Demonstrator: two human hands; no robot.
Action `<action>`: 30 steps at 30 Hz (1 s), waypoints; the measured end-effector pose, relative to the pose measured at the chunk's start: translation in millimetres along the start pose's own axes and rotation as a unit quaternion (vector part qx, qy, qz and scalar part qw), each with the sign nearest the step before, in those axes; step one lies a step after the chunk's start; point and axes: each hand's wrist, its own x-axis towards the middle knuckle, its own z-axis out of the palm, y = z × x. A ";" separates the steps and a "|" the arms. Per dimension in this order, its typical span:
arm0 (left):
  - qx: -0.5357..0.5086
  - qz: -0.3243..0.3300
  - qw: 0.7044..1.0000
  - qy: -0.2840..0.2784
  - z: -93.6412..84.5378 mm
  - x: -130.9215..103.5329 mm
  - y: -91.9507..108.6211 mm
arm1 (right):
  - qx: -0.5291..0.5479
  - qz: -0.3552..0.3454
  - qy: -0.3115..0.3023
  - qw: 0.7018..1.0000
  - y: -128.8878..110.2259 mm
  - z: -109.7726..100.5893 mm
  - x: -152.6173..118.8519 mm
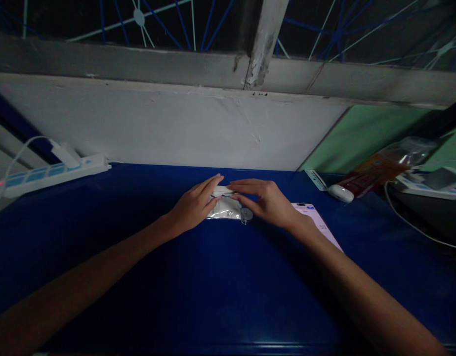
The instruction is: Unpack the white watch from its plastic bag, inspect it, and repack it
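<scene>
A small shiny clear-and-white plastic pouch (225,208) lies on the blue tabletop in the middle of the head view. My left hand (194,205) grips its left side, with thumb below and fingers over the top edge. From the other side, my right hand (270,201) pinches the upper right part between thumb and fingers. Between the fingertips of both hands is a white folded strip (222,191) along the pouch's top; whether it belongs to the pouch I cannot tell. A round grey disc (246,214) with a small metal ring hangs at the pouch's lower right corner.
A lit phone (322,225) lies partly under my right forearm. Farther right are a white mouse (341,193), a reddish plastic bag (376,168) and a white cable (409,220). A power strip (53,173) stands at the left; a white wall (198,126) rises behind the table.
</scene>
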 end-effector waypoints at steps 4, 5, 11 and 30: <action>0.028 0.012 0.998 -0.051 6.6 -3.8 -6.9 | -0.034 0.051 0.067 0.996 12.9 4.4 -29.6; 0.033 0.010 0.997 -0.069 8.0 -5.1 -9.6 | -0.042 0.057 0.087 0.994 17.0 5.2 -35.8; 0.028 -0.020 0.994 -0.101 11.5 -12.6 -20.6 | -0.093 0.085 0.081 0.989 34.7 4.0 -51.6; 0.059 -0.007 0.996 -0.071 10.1 -19.1 -19.5 | -0.040 0.122 -0.009 0.992 32.7 3.5 -50.9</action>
